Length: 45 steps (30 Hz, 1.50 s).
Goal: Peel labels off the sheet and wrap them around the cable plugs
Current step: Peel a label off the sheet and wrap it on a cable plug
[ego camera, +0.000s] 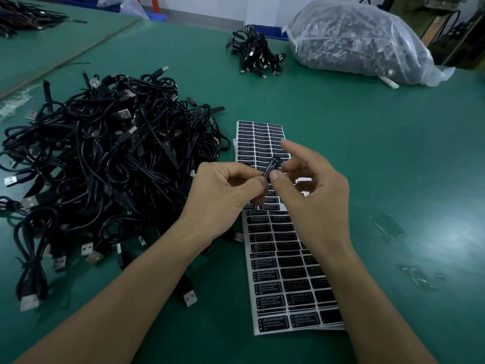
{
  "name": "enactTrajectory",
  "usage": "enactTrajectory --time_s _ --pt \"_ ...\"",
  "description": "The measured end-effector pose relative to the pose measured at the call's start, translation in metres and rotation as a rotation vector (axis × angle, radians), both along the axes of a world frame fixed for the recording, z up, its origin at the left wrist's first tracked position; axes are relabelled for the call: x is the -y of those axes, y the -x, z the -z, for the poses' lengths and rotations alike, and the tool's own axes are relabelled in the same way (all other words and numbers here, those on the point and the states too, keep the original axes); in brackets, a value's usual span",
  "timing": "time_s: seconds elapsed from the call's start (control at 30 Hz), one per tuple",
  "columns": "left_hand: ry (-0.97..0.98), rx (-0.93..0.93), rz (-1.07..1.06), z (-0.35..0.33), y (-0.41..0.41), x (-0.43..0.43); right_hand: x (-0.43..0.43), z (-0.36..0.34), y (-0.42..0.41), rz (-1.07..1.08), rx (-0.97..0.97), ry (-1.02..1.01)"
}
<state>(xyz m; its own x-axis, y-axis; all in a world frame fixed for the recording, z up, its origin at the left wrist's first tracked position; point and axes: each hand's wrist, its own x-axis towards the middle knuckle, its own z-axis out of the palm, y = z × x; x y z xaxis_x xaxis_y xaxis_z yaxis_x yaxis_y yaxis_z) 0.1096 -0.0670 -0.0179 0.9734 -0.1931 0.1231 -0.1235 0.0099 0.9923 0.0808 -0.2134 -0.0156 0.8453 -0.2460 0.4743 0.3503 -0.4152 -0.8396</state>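
Label sheet (286, 261) lies lengthwise nearest me. Over its middle, left hand (223, 190) pinches the low end of the labelled plug (271, 166); right hand (315, 185) pinches alongside, forefinger lifted. I read the plug's long axis slanting up, away, rightward. Cable pile (105, 153) sits left, nearer the left hand.

Both forearms reach forward, hands meet. Left hand (225, 198) – fingers curled, thumb and forefinger pinch label (272, 166). Right hand (319, 198) – thumb tip against same label, index raised, other fingers loosely curled.
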Motion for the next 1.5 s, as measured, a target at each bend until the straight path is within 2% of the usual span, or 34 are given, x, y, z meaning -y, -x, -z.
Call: enactTrajectory --time_s 0.2,0.37,0.87,1.2,1.5 --pt "-0.123 0.060 0.030 0.004 0.000 -0.001 0.009 0.004 -0.003 0.004 0.007 0.208" --pt "-0.155 0.074 0.038 0.006 -0.001 -0.001 0.013 0.003 -0.002 0.037 0.066 0.241" --pt "-0.038 0.033 0.047 0.004 -0.002 -0.001 0.002 -0.005 0.002 -0.122 0.064 0.010" --pt "0.006 -0.001 0.049 0.003 -0.002 -0.001 0.006 -0.004 -0.001 -0.080 0.018 -0.229" --pt "0.000 0.018 0.062 0.002 -0.001 -0.001 0.009 -0.005 -0.002 -0.110 -0.082 -0.241"
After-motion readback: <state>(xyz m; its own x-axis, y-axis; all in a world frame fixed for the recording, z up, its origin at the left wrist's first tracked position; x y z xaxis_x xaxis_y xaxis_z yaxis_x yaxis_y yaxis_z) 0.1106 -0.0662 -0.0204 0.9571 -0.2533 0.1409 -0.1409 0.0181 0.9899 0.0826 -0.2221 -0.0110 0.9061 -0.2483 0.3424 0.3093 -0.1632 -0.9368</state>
